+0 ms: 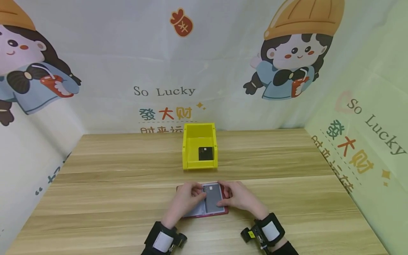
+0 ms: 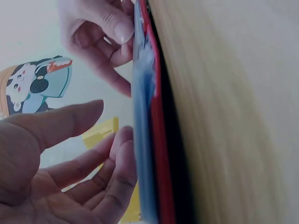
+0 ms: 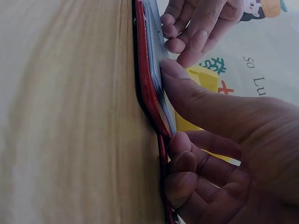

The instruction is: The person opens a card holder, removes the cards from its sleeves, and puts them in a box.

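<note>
A red card holder (image 1: 225,209) lies spread on the table, with clear plastic sleeves (image 2: 144,154) inside. In its right half sits a grey card (image 1: 213,202) with a small pale square near the top. My left hand (image 1: 188,197) is over the left half. Its fingertips touch the sleeves while the thumb stays apart from them, as the left wrist view shows. At the right edge, my right hand (image 1: 239,198) grips the card holder, its thumb (image 3: 180,81) on the sleeves and its curled fingers against the cover's edge.
A yellow open-front bin (image 1: 191,154) stands behind the card holder, with a black card (image 1: 205,153) inside. The wooden table (image 1: 111,198) meets a printed cloth backdrop (image 1: 223,71) at the back and sides.
</note>
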Available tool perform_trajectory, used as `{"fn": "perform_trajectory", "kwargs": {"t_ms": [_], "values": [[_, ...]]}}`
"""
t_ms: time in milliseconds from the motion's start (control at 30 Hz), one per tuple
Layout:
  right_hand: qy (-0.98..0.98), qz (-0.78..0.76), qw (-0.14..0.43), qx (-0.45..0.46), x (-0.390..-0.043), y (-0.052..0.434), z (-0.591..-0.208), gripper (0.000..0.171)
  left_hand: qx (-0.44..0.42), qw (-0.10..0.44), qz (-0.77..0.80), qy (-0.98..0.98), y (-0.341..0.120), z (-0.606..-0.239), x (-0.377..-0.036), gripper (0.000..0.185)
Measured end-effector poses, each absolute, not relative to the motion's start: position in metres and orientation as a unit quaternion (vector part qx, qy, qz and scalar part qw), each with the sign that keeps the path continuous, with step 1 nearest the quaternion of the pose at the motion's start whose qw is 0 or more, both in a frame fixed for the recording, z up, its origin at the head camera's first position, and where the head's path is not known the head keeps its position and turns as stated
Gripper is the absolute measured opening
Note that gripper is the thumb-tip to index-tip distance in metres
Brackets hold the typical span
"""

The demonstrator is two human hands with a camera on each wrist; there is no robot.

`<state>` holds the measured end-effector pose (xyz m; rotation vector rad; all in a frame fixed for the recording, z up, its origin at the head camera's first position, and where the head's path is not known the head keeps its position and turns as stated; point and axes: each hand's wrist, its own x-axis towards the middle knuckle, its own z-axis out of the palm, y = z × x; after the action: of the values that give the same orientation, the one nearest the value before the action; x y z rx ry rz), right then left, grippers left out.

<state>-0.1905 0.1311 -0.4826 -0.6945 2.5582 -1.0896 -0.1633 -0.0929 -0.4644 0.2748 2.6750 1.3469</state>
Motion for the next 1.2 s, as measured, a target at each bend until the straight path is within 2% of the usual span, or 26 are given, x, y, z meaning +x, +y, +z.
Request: {"fn": "perform_trajectory", "kwargs": {"t_ms": [200,467,700,967,1200], "values": [[0.884,-0.381,0.14,-0.231,-0.1903,0.1303,-0.4829,0.065,0.086,0.056,0.438,0.893,-0.0886,-0.4674,-0.1653,0.03],[0.877,-0.386,0.155,-0.24,-0.1878,0.1326,-0.4818,0.078,0.094,0.045,0.423,0.9,-0.0893,-0.47,-0.1691,0.026],[0.877,-0.384,0.151,-0.248,-0.1881,0.1329,-0.4808,0.078,0.082,0.052,0.423,0.901,-0.0888,-0.4691,-0.1722,0.03],[0.885,-0.373,0.146,-0.238,-0.1877,0.132,-0.4814,0.08,0.067,0.055,0.436,0.896,-0.0891,-0.4722,-0.171,0.022],[0.885,-0.375,0.149,-0.23,-0.1885,0.1318,-0.4815,0.082,0.057,0.071,0.458,0.884,-0.0914,-0.4729,-0.1729,0.027]]}}
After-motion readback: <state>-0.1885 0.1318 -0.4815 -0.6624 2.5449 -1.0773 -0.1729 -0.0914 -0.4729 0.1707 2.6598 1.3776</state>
